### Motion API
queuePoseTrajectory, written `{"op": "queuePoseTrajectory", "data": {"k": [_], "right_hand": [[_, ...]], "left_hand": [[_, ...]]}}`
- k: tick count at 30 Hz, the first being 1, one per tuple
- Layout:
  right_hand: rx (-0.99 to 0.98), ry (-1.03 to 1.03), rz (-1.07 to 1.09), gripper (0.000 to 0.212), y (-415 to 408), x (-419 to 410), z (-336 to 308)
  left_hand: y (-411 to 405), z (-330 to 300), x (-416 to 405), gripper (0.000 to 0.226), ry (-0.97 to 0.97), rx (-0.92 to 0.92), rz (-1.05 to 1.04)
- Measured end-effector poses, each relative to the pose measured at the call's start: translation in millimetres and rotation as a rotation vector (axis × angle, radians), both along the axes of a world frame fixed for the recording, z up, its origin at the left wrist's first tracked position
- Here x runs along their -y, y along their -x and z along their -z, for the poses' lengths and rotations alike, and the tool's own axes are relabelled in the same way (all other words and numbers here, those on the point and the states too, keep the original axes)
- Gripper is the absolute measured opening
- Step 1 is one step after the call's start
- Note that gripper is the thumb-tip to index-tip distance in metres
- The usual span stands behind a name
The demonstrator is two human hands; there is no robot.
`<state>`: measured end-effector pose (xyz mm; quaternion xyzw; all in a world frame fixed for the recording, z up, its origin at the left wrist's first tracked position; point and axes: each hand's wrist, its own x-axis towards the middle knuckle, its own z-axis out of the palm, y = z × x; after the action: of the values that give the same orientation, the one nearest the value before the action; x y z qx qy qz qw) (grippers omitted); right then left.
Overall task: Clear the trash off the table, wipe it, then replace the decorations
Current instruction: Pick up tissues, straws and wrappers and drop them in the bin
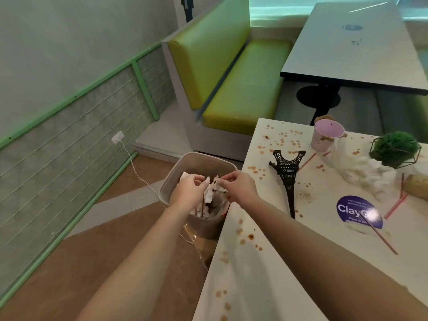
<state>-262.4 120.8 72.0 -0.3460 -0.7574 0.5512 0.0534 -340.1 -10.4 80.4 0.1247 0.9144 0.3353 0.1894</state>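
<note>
While your fingers pinch the tissue from both sides, left hand and right hand hold it directly above the bin, which stands on the floor just beside the desk edge. Skewers and more paper already lie in the bin.

Risk: the tissue looks torn and light. If you release one side first, it could drift past the rim onto the floor. Sauce on it could also stick to your fingers.

Remaining on the desk: straws, a crumpled bag, a pink cup and brown spots. The tower lies on its side near the edge; a careless reach back could knock it off. The plant stands close to the bag, so pulling the bag could drag it.
</note>
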Motion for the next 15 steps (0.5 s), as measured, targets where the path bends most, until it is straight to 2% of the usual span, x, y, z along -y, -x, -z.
{"op": "queuePoseTrajectory", "data": {"k": [7,15], "right_hand": [[-0.01,0.033,0.2,0.007,-50.9,-67.5,-3.0],[0.061,-0.012,0.388,0.013,-137.9,-141.4,14.2]], "left_hand": [[-38.5,-10.1,-78.0,0.018,-0.154,-0.013,0.146],[-104.0,-1.9,-173.2,0.022,-0.083,-0.014,0.405]]}}
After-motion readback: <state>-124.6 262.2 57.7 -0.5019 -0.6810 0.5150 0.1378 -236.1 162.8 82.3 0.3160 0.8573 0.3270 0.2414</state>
